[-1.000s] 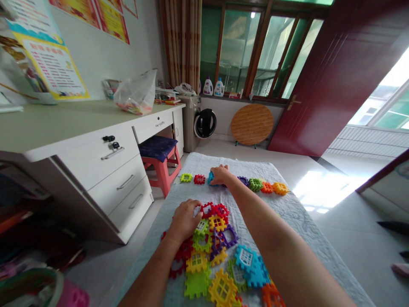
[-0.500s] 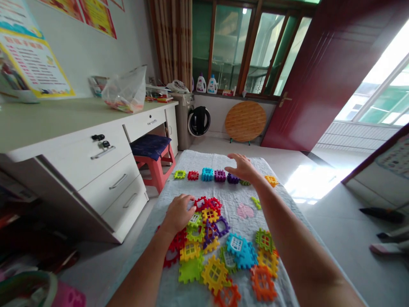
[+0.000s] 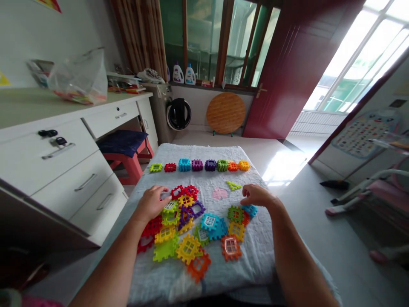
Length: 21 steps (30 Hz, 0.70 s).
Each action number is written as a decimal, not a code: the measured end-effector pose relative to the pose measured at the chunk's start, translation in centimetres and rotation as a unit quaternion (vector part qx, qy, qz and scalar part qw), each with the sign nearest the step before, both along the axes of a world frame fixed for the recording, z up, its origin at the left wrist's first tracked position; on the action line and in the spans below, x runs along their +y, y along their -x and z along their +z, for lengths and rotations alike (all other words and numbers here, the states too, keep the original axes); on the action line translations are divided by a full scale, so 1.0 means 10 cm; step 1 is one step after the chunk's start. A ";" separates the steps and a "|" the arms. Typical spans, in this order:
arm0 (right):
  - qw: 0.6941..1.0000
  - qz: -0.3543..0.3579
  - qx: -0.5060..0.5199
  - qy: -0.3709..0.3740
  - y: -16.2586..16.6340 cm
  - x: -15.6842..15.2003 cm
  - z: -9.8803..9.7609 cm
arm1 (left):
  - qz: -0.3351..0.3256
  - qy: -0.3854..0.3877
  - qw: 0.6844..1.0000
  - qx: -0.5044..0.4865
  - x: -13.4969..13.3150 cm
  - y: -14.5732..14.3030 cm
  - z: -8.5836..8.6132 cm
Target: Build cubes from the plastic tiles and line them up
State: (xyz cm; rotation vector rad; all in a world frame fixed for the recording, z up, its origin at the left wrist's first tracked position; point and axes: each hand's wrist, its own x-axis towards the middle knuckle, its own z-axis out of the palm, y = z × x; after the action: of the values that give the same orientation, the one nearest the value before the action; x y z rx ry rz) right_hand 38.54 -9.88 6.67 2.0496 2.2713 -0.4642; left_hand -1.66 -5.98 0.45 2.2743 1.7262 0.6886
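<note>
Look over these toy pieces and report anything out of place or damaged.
One green triangle lies alone on the cloth, near the right hand, between the neat row and the jumbled pile; it looks odd because it touches neither group. I see no obvious damage.

On the desk [image 3: 255, 251], a row of pieces [image 3: 197, 165] is stretching from left to right near the far edge. Before it, a heap [image 3: 184, 218] is lying leftward, the left hand [image 3: 156, 202] sitting at its left edge. A smaller cluster [image 3: 235, 225] is lying to the heap's right, the right hand [image 3: 255, 196] sitting at its far right corner. A stool [image 3: 123, 143] is standing left of the desk.
</note>
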 end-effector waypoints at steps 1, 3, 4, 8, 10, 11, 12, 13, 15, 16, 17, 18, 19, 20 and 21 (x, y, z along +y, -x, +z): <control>1.000 -0.005 0.005 0.014 -0.01 -0.02 -0.04 | 0.000 0.001 1.000 -0.010 0.00 -0.01 0.01; 0.999 -0.012 0.023 0.026 0.00 -0.04 -0.09 | -0.002 0.006 1.000 -0.027 -0.01 -0.03 0.02; 0.999 -0.013 0.032 0.027 0.00 -0.05 -0.11 | -0.005 0.008 0.999 -0.036 -0.01 -0.04 0.03; 0.999 -0.002 0.050 0.014 0.03 -0.06 -0.13 | -0.020 0.008 0.997 -0.072 -0.02 -0.09 0.04; 0.998 0.007 0.057 -0.008 0.04 -0.06 -0.14 | -0.028 0.007 0.996 -0.085 -0.03 -0.11 0.06; 0.998 0.012 0.063 -0.025 0.04 -0.05 -0.15 | -0.033 0.008 0.995 -0.089 -0.04 -0.12 0.07; 0.996 0.016 0.070 -0.048 0.06 -0.05 -0.16 | -0.039 0.007 0.995 -0.092 -0.04 -0.12 0.07; 0.994 0.021 0.079 -0.074 0.08 -0.04 -0.17 | -0.043 0.005 0.995 -0.093 -0.05 -0.12 0.08; 0.984 0.032 0.108 -0.139 0.17 -0.01 -0.19 | -0.044 -0.007 0.995 -0.087 -0.04 -0.11 0.09; 0.976 0.040 0.127 -0.171 0.23 0.01 -0.20 | -0.039 -0.017 0.996 -0.081 -0.04 -0.09 0.09; 0.967 0.047 0.147 -0.201 0.31 0.03 -0.22 | -0.031 -0.026 0.996 -0.074 -0.03 -0.07 0.09; 0.958 0.055 0.165 -0.227 0.39 0.06 -0.23 | -0.021 -0.033 0.997 -0.065 -0.03 -0.05 0.08; 0.951 0.062 0.180 -0.244 0.47 0.08 -0.25 | -0.010 -0.035 0.998 -0.055 -0.02 -0.03 0.07; 0.946 0.066 0.190 -0.255 0.55 0.10 -0.27 | 0.001 -0.033 0.998 -0.044 -0.01 0.00 0.06; 0.944 0.069 0.193 -0.258 0.62 0.12 -0.28 | 0.009 -0.027 0.999 -0.034 0.00 0.02 0.06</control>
State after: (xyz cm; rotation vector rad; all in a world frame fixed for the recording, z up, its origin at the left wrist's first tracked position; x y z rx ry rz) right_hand 32.31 -8.69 3.82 2.1312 3.0198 -0.3032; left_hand -1.84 -6.03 1.01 2.2455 1.7194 0.8151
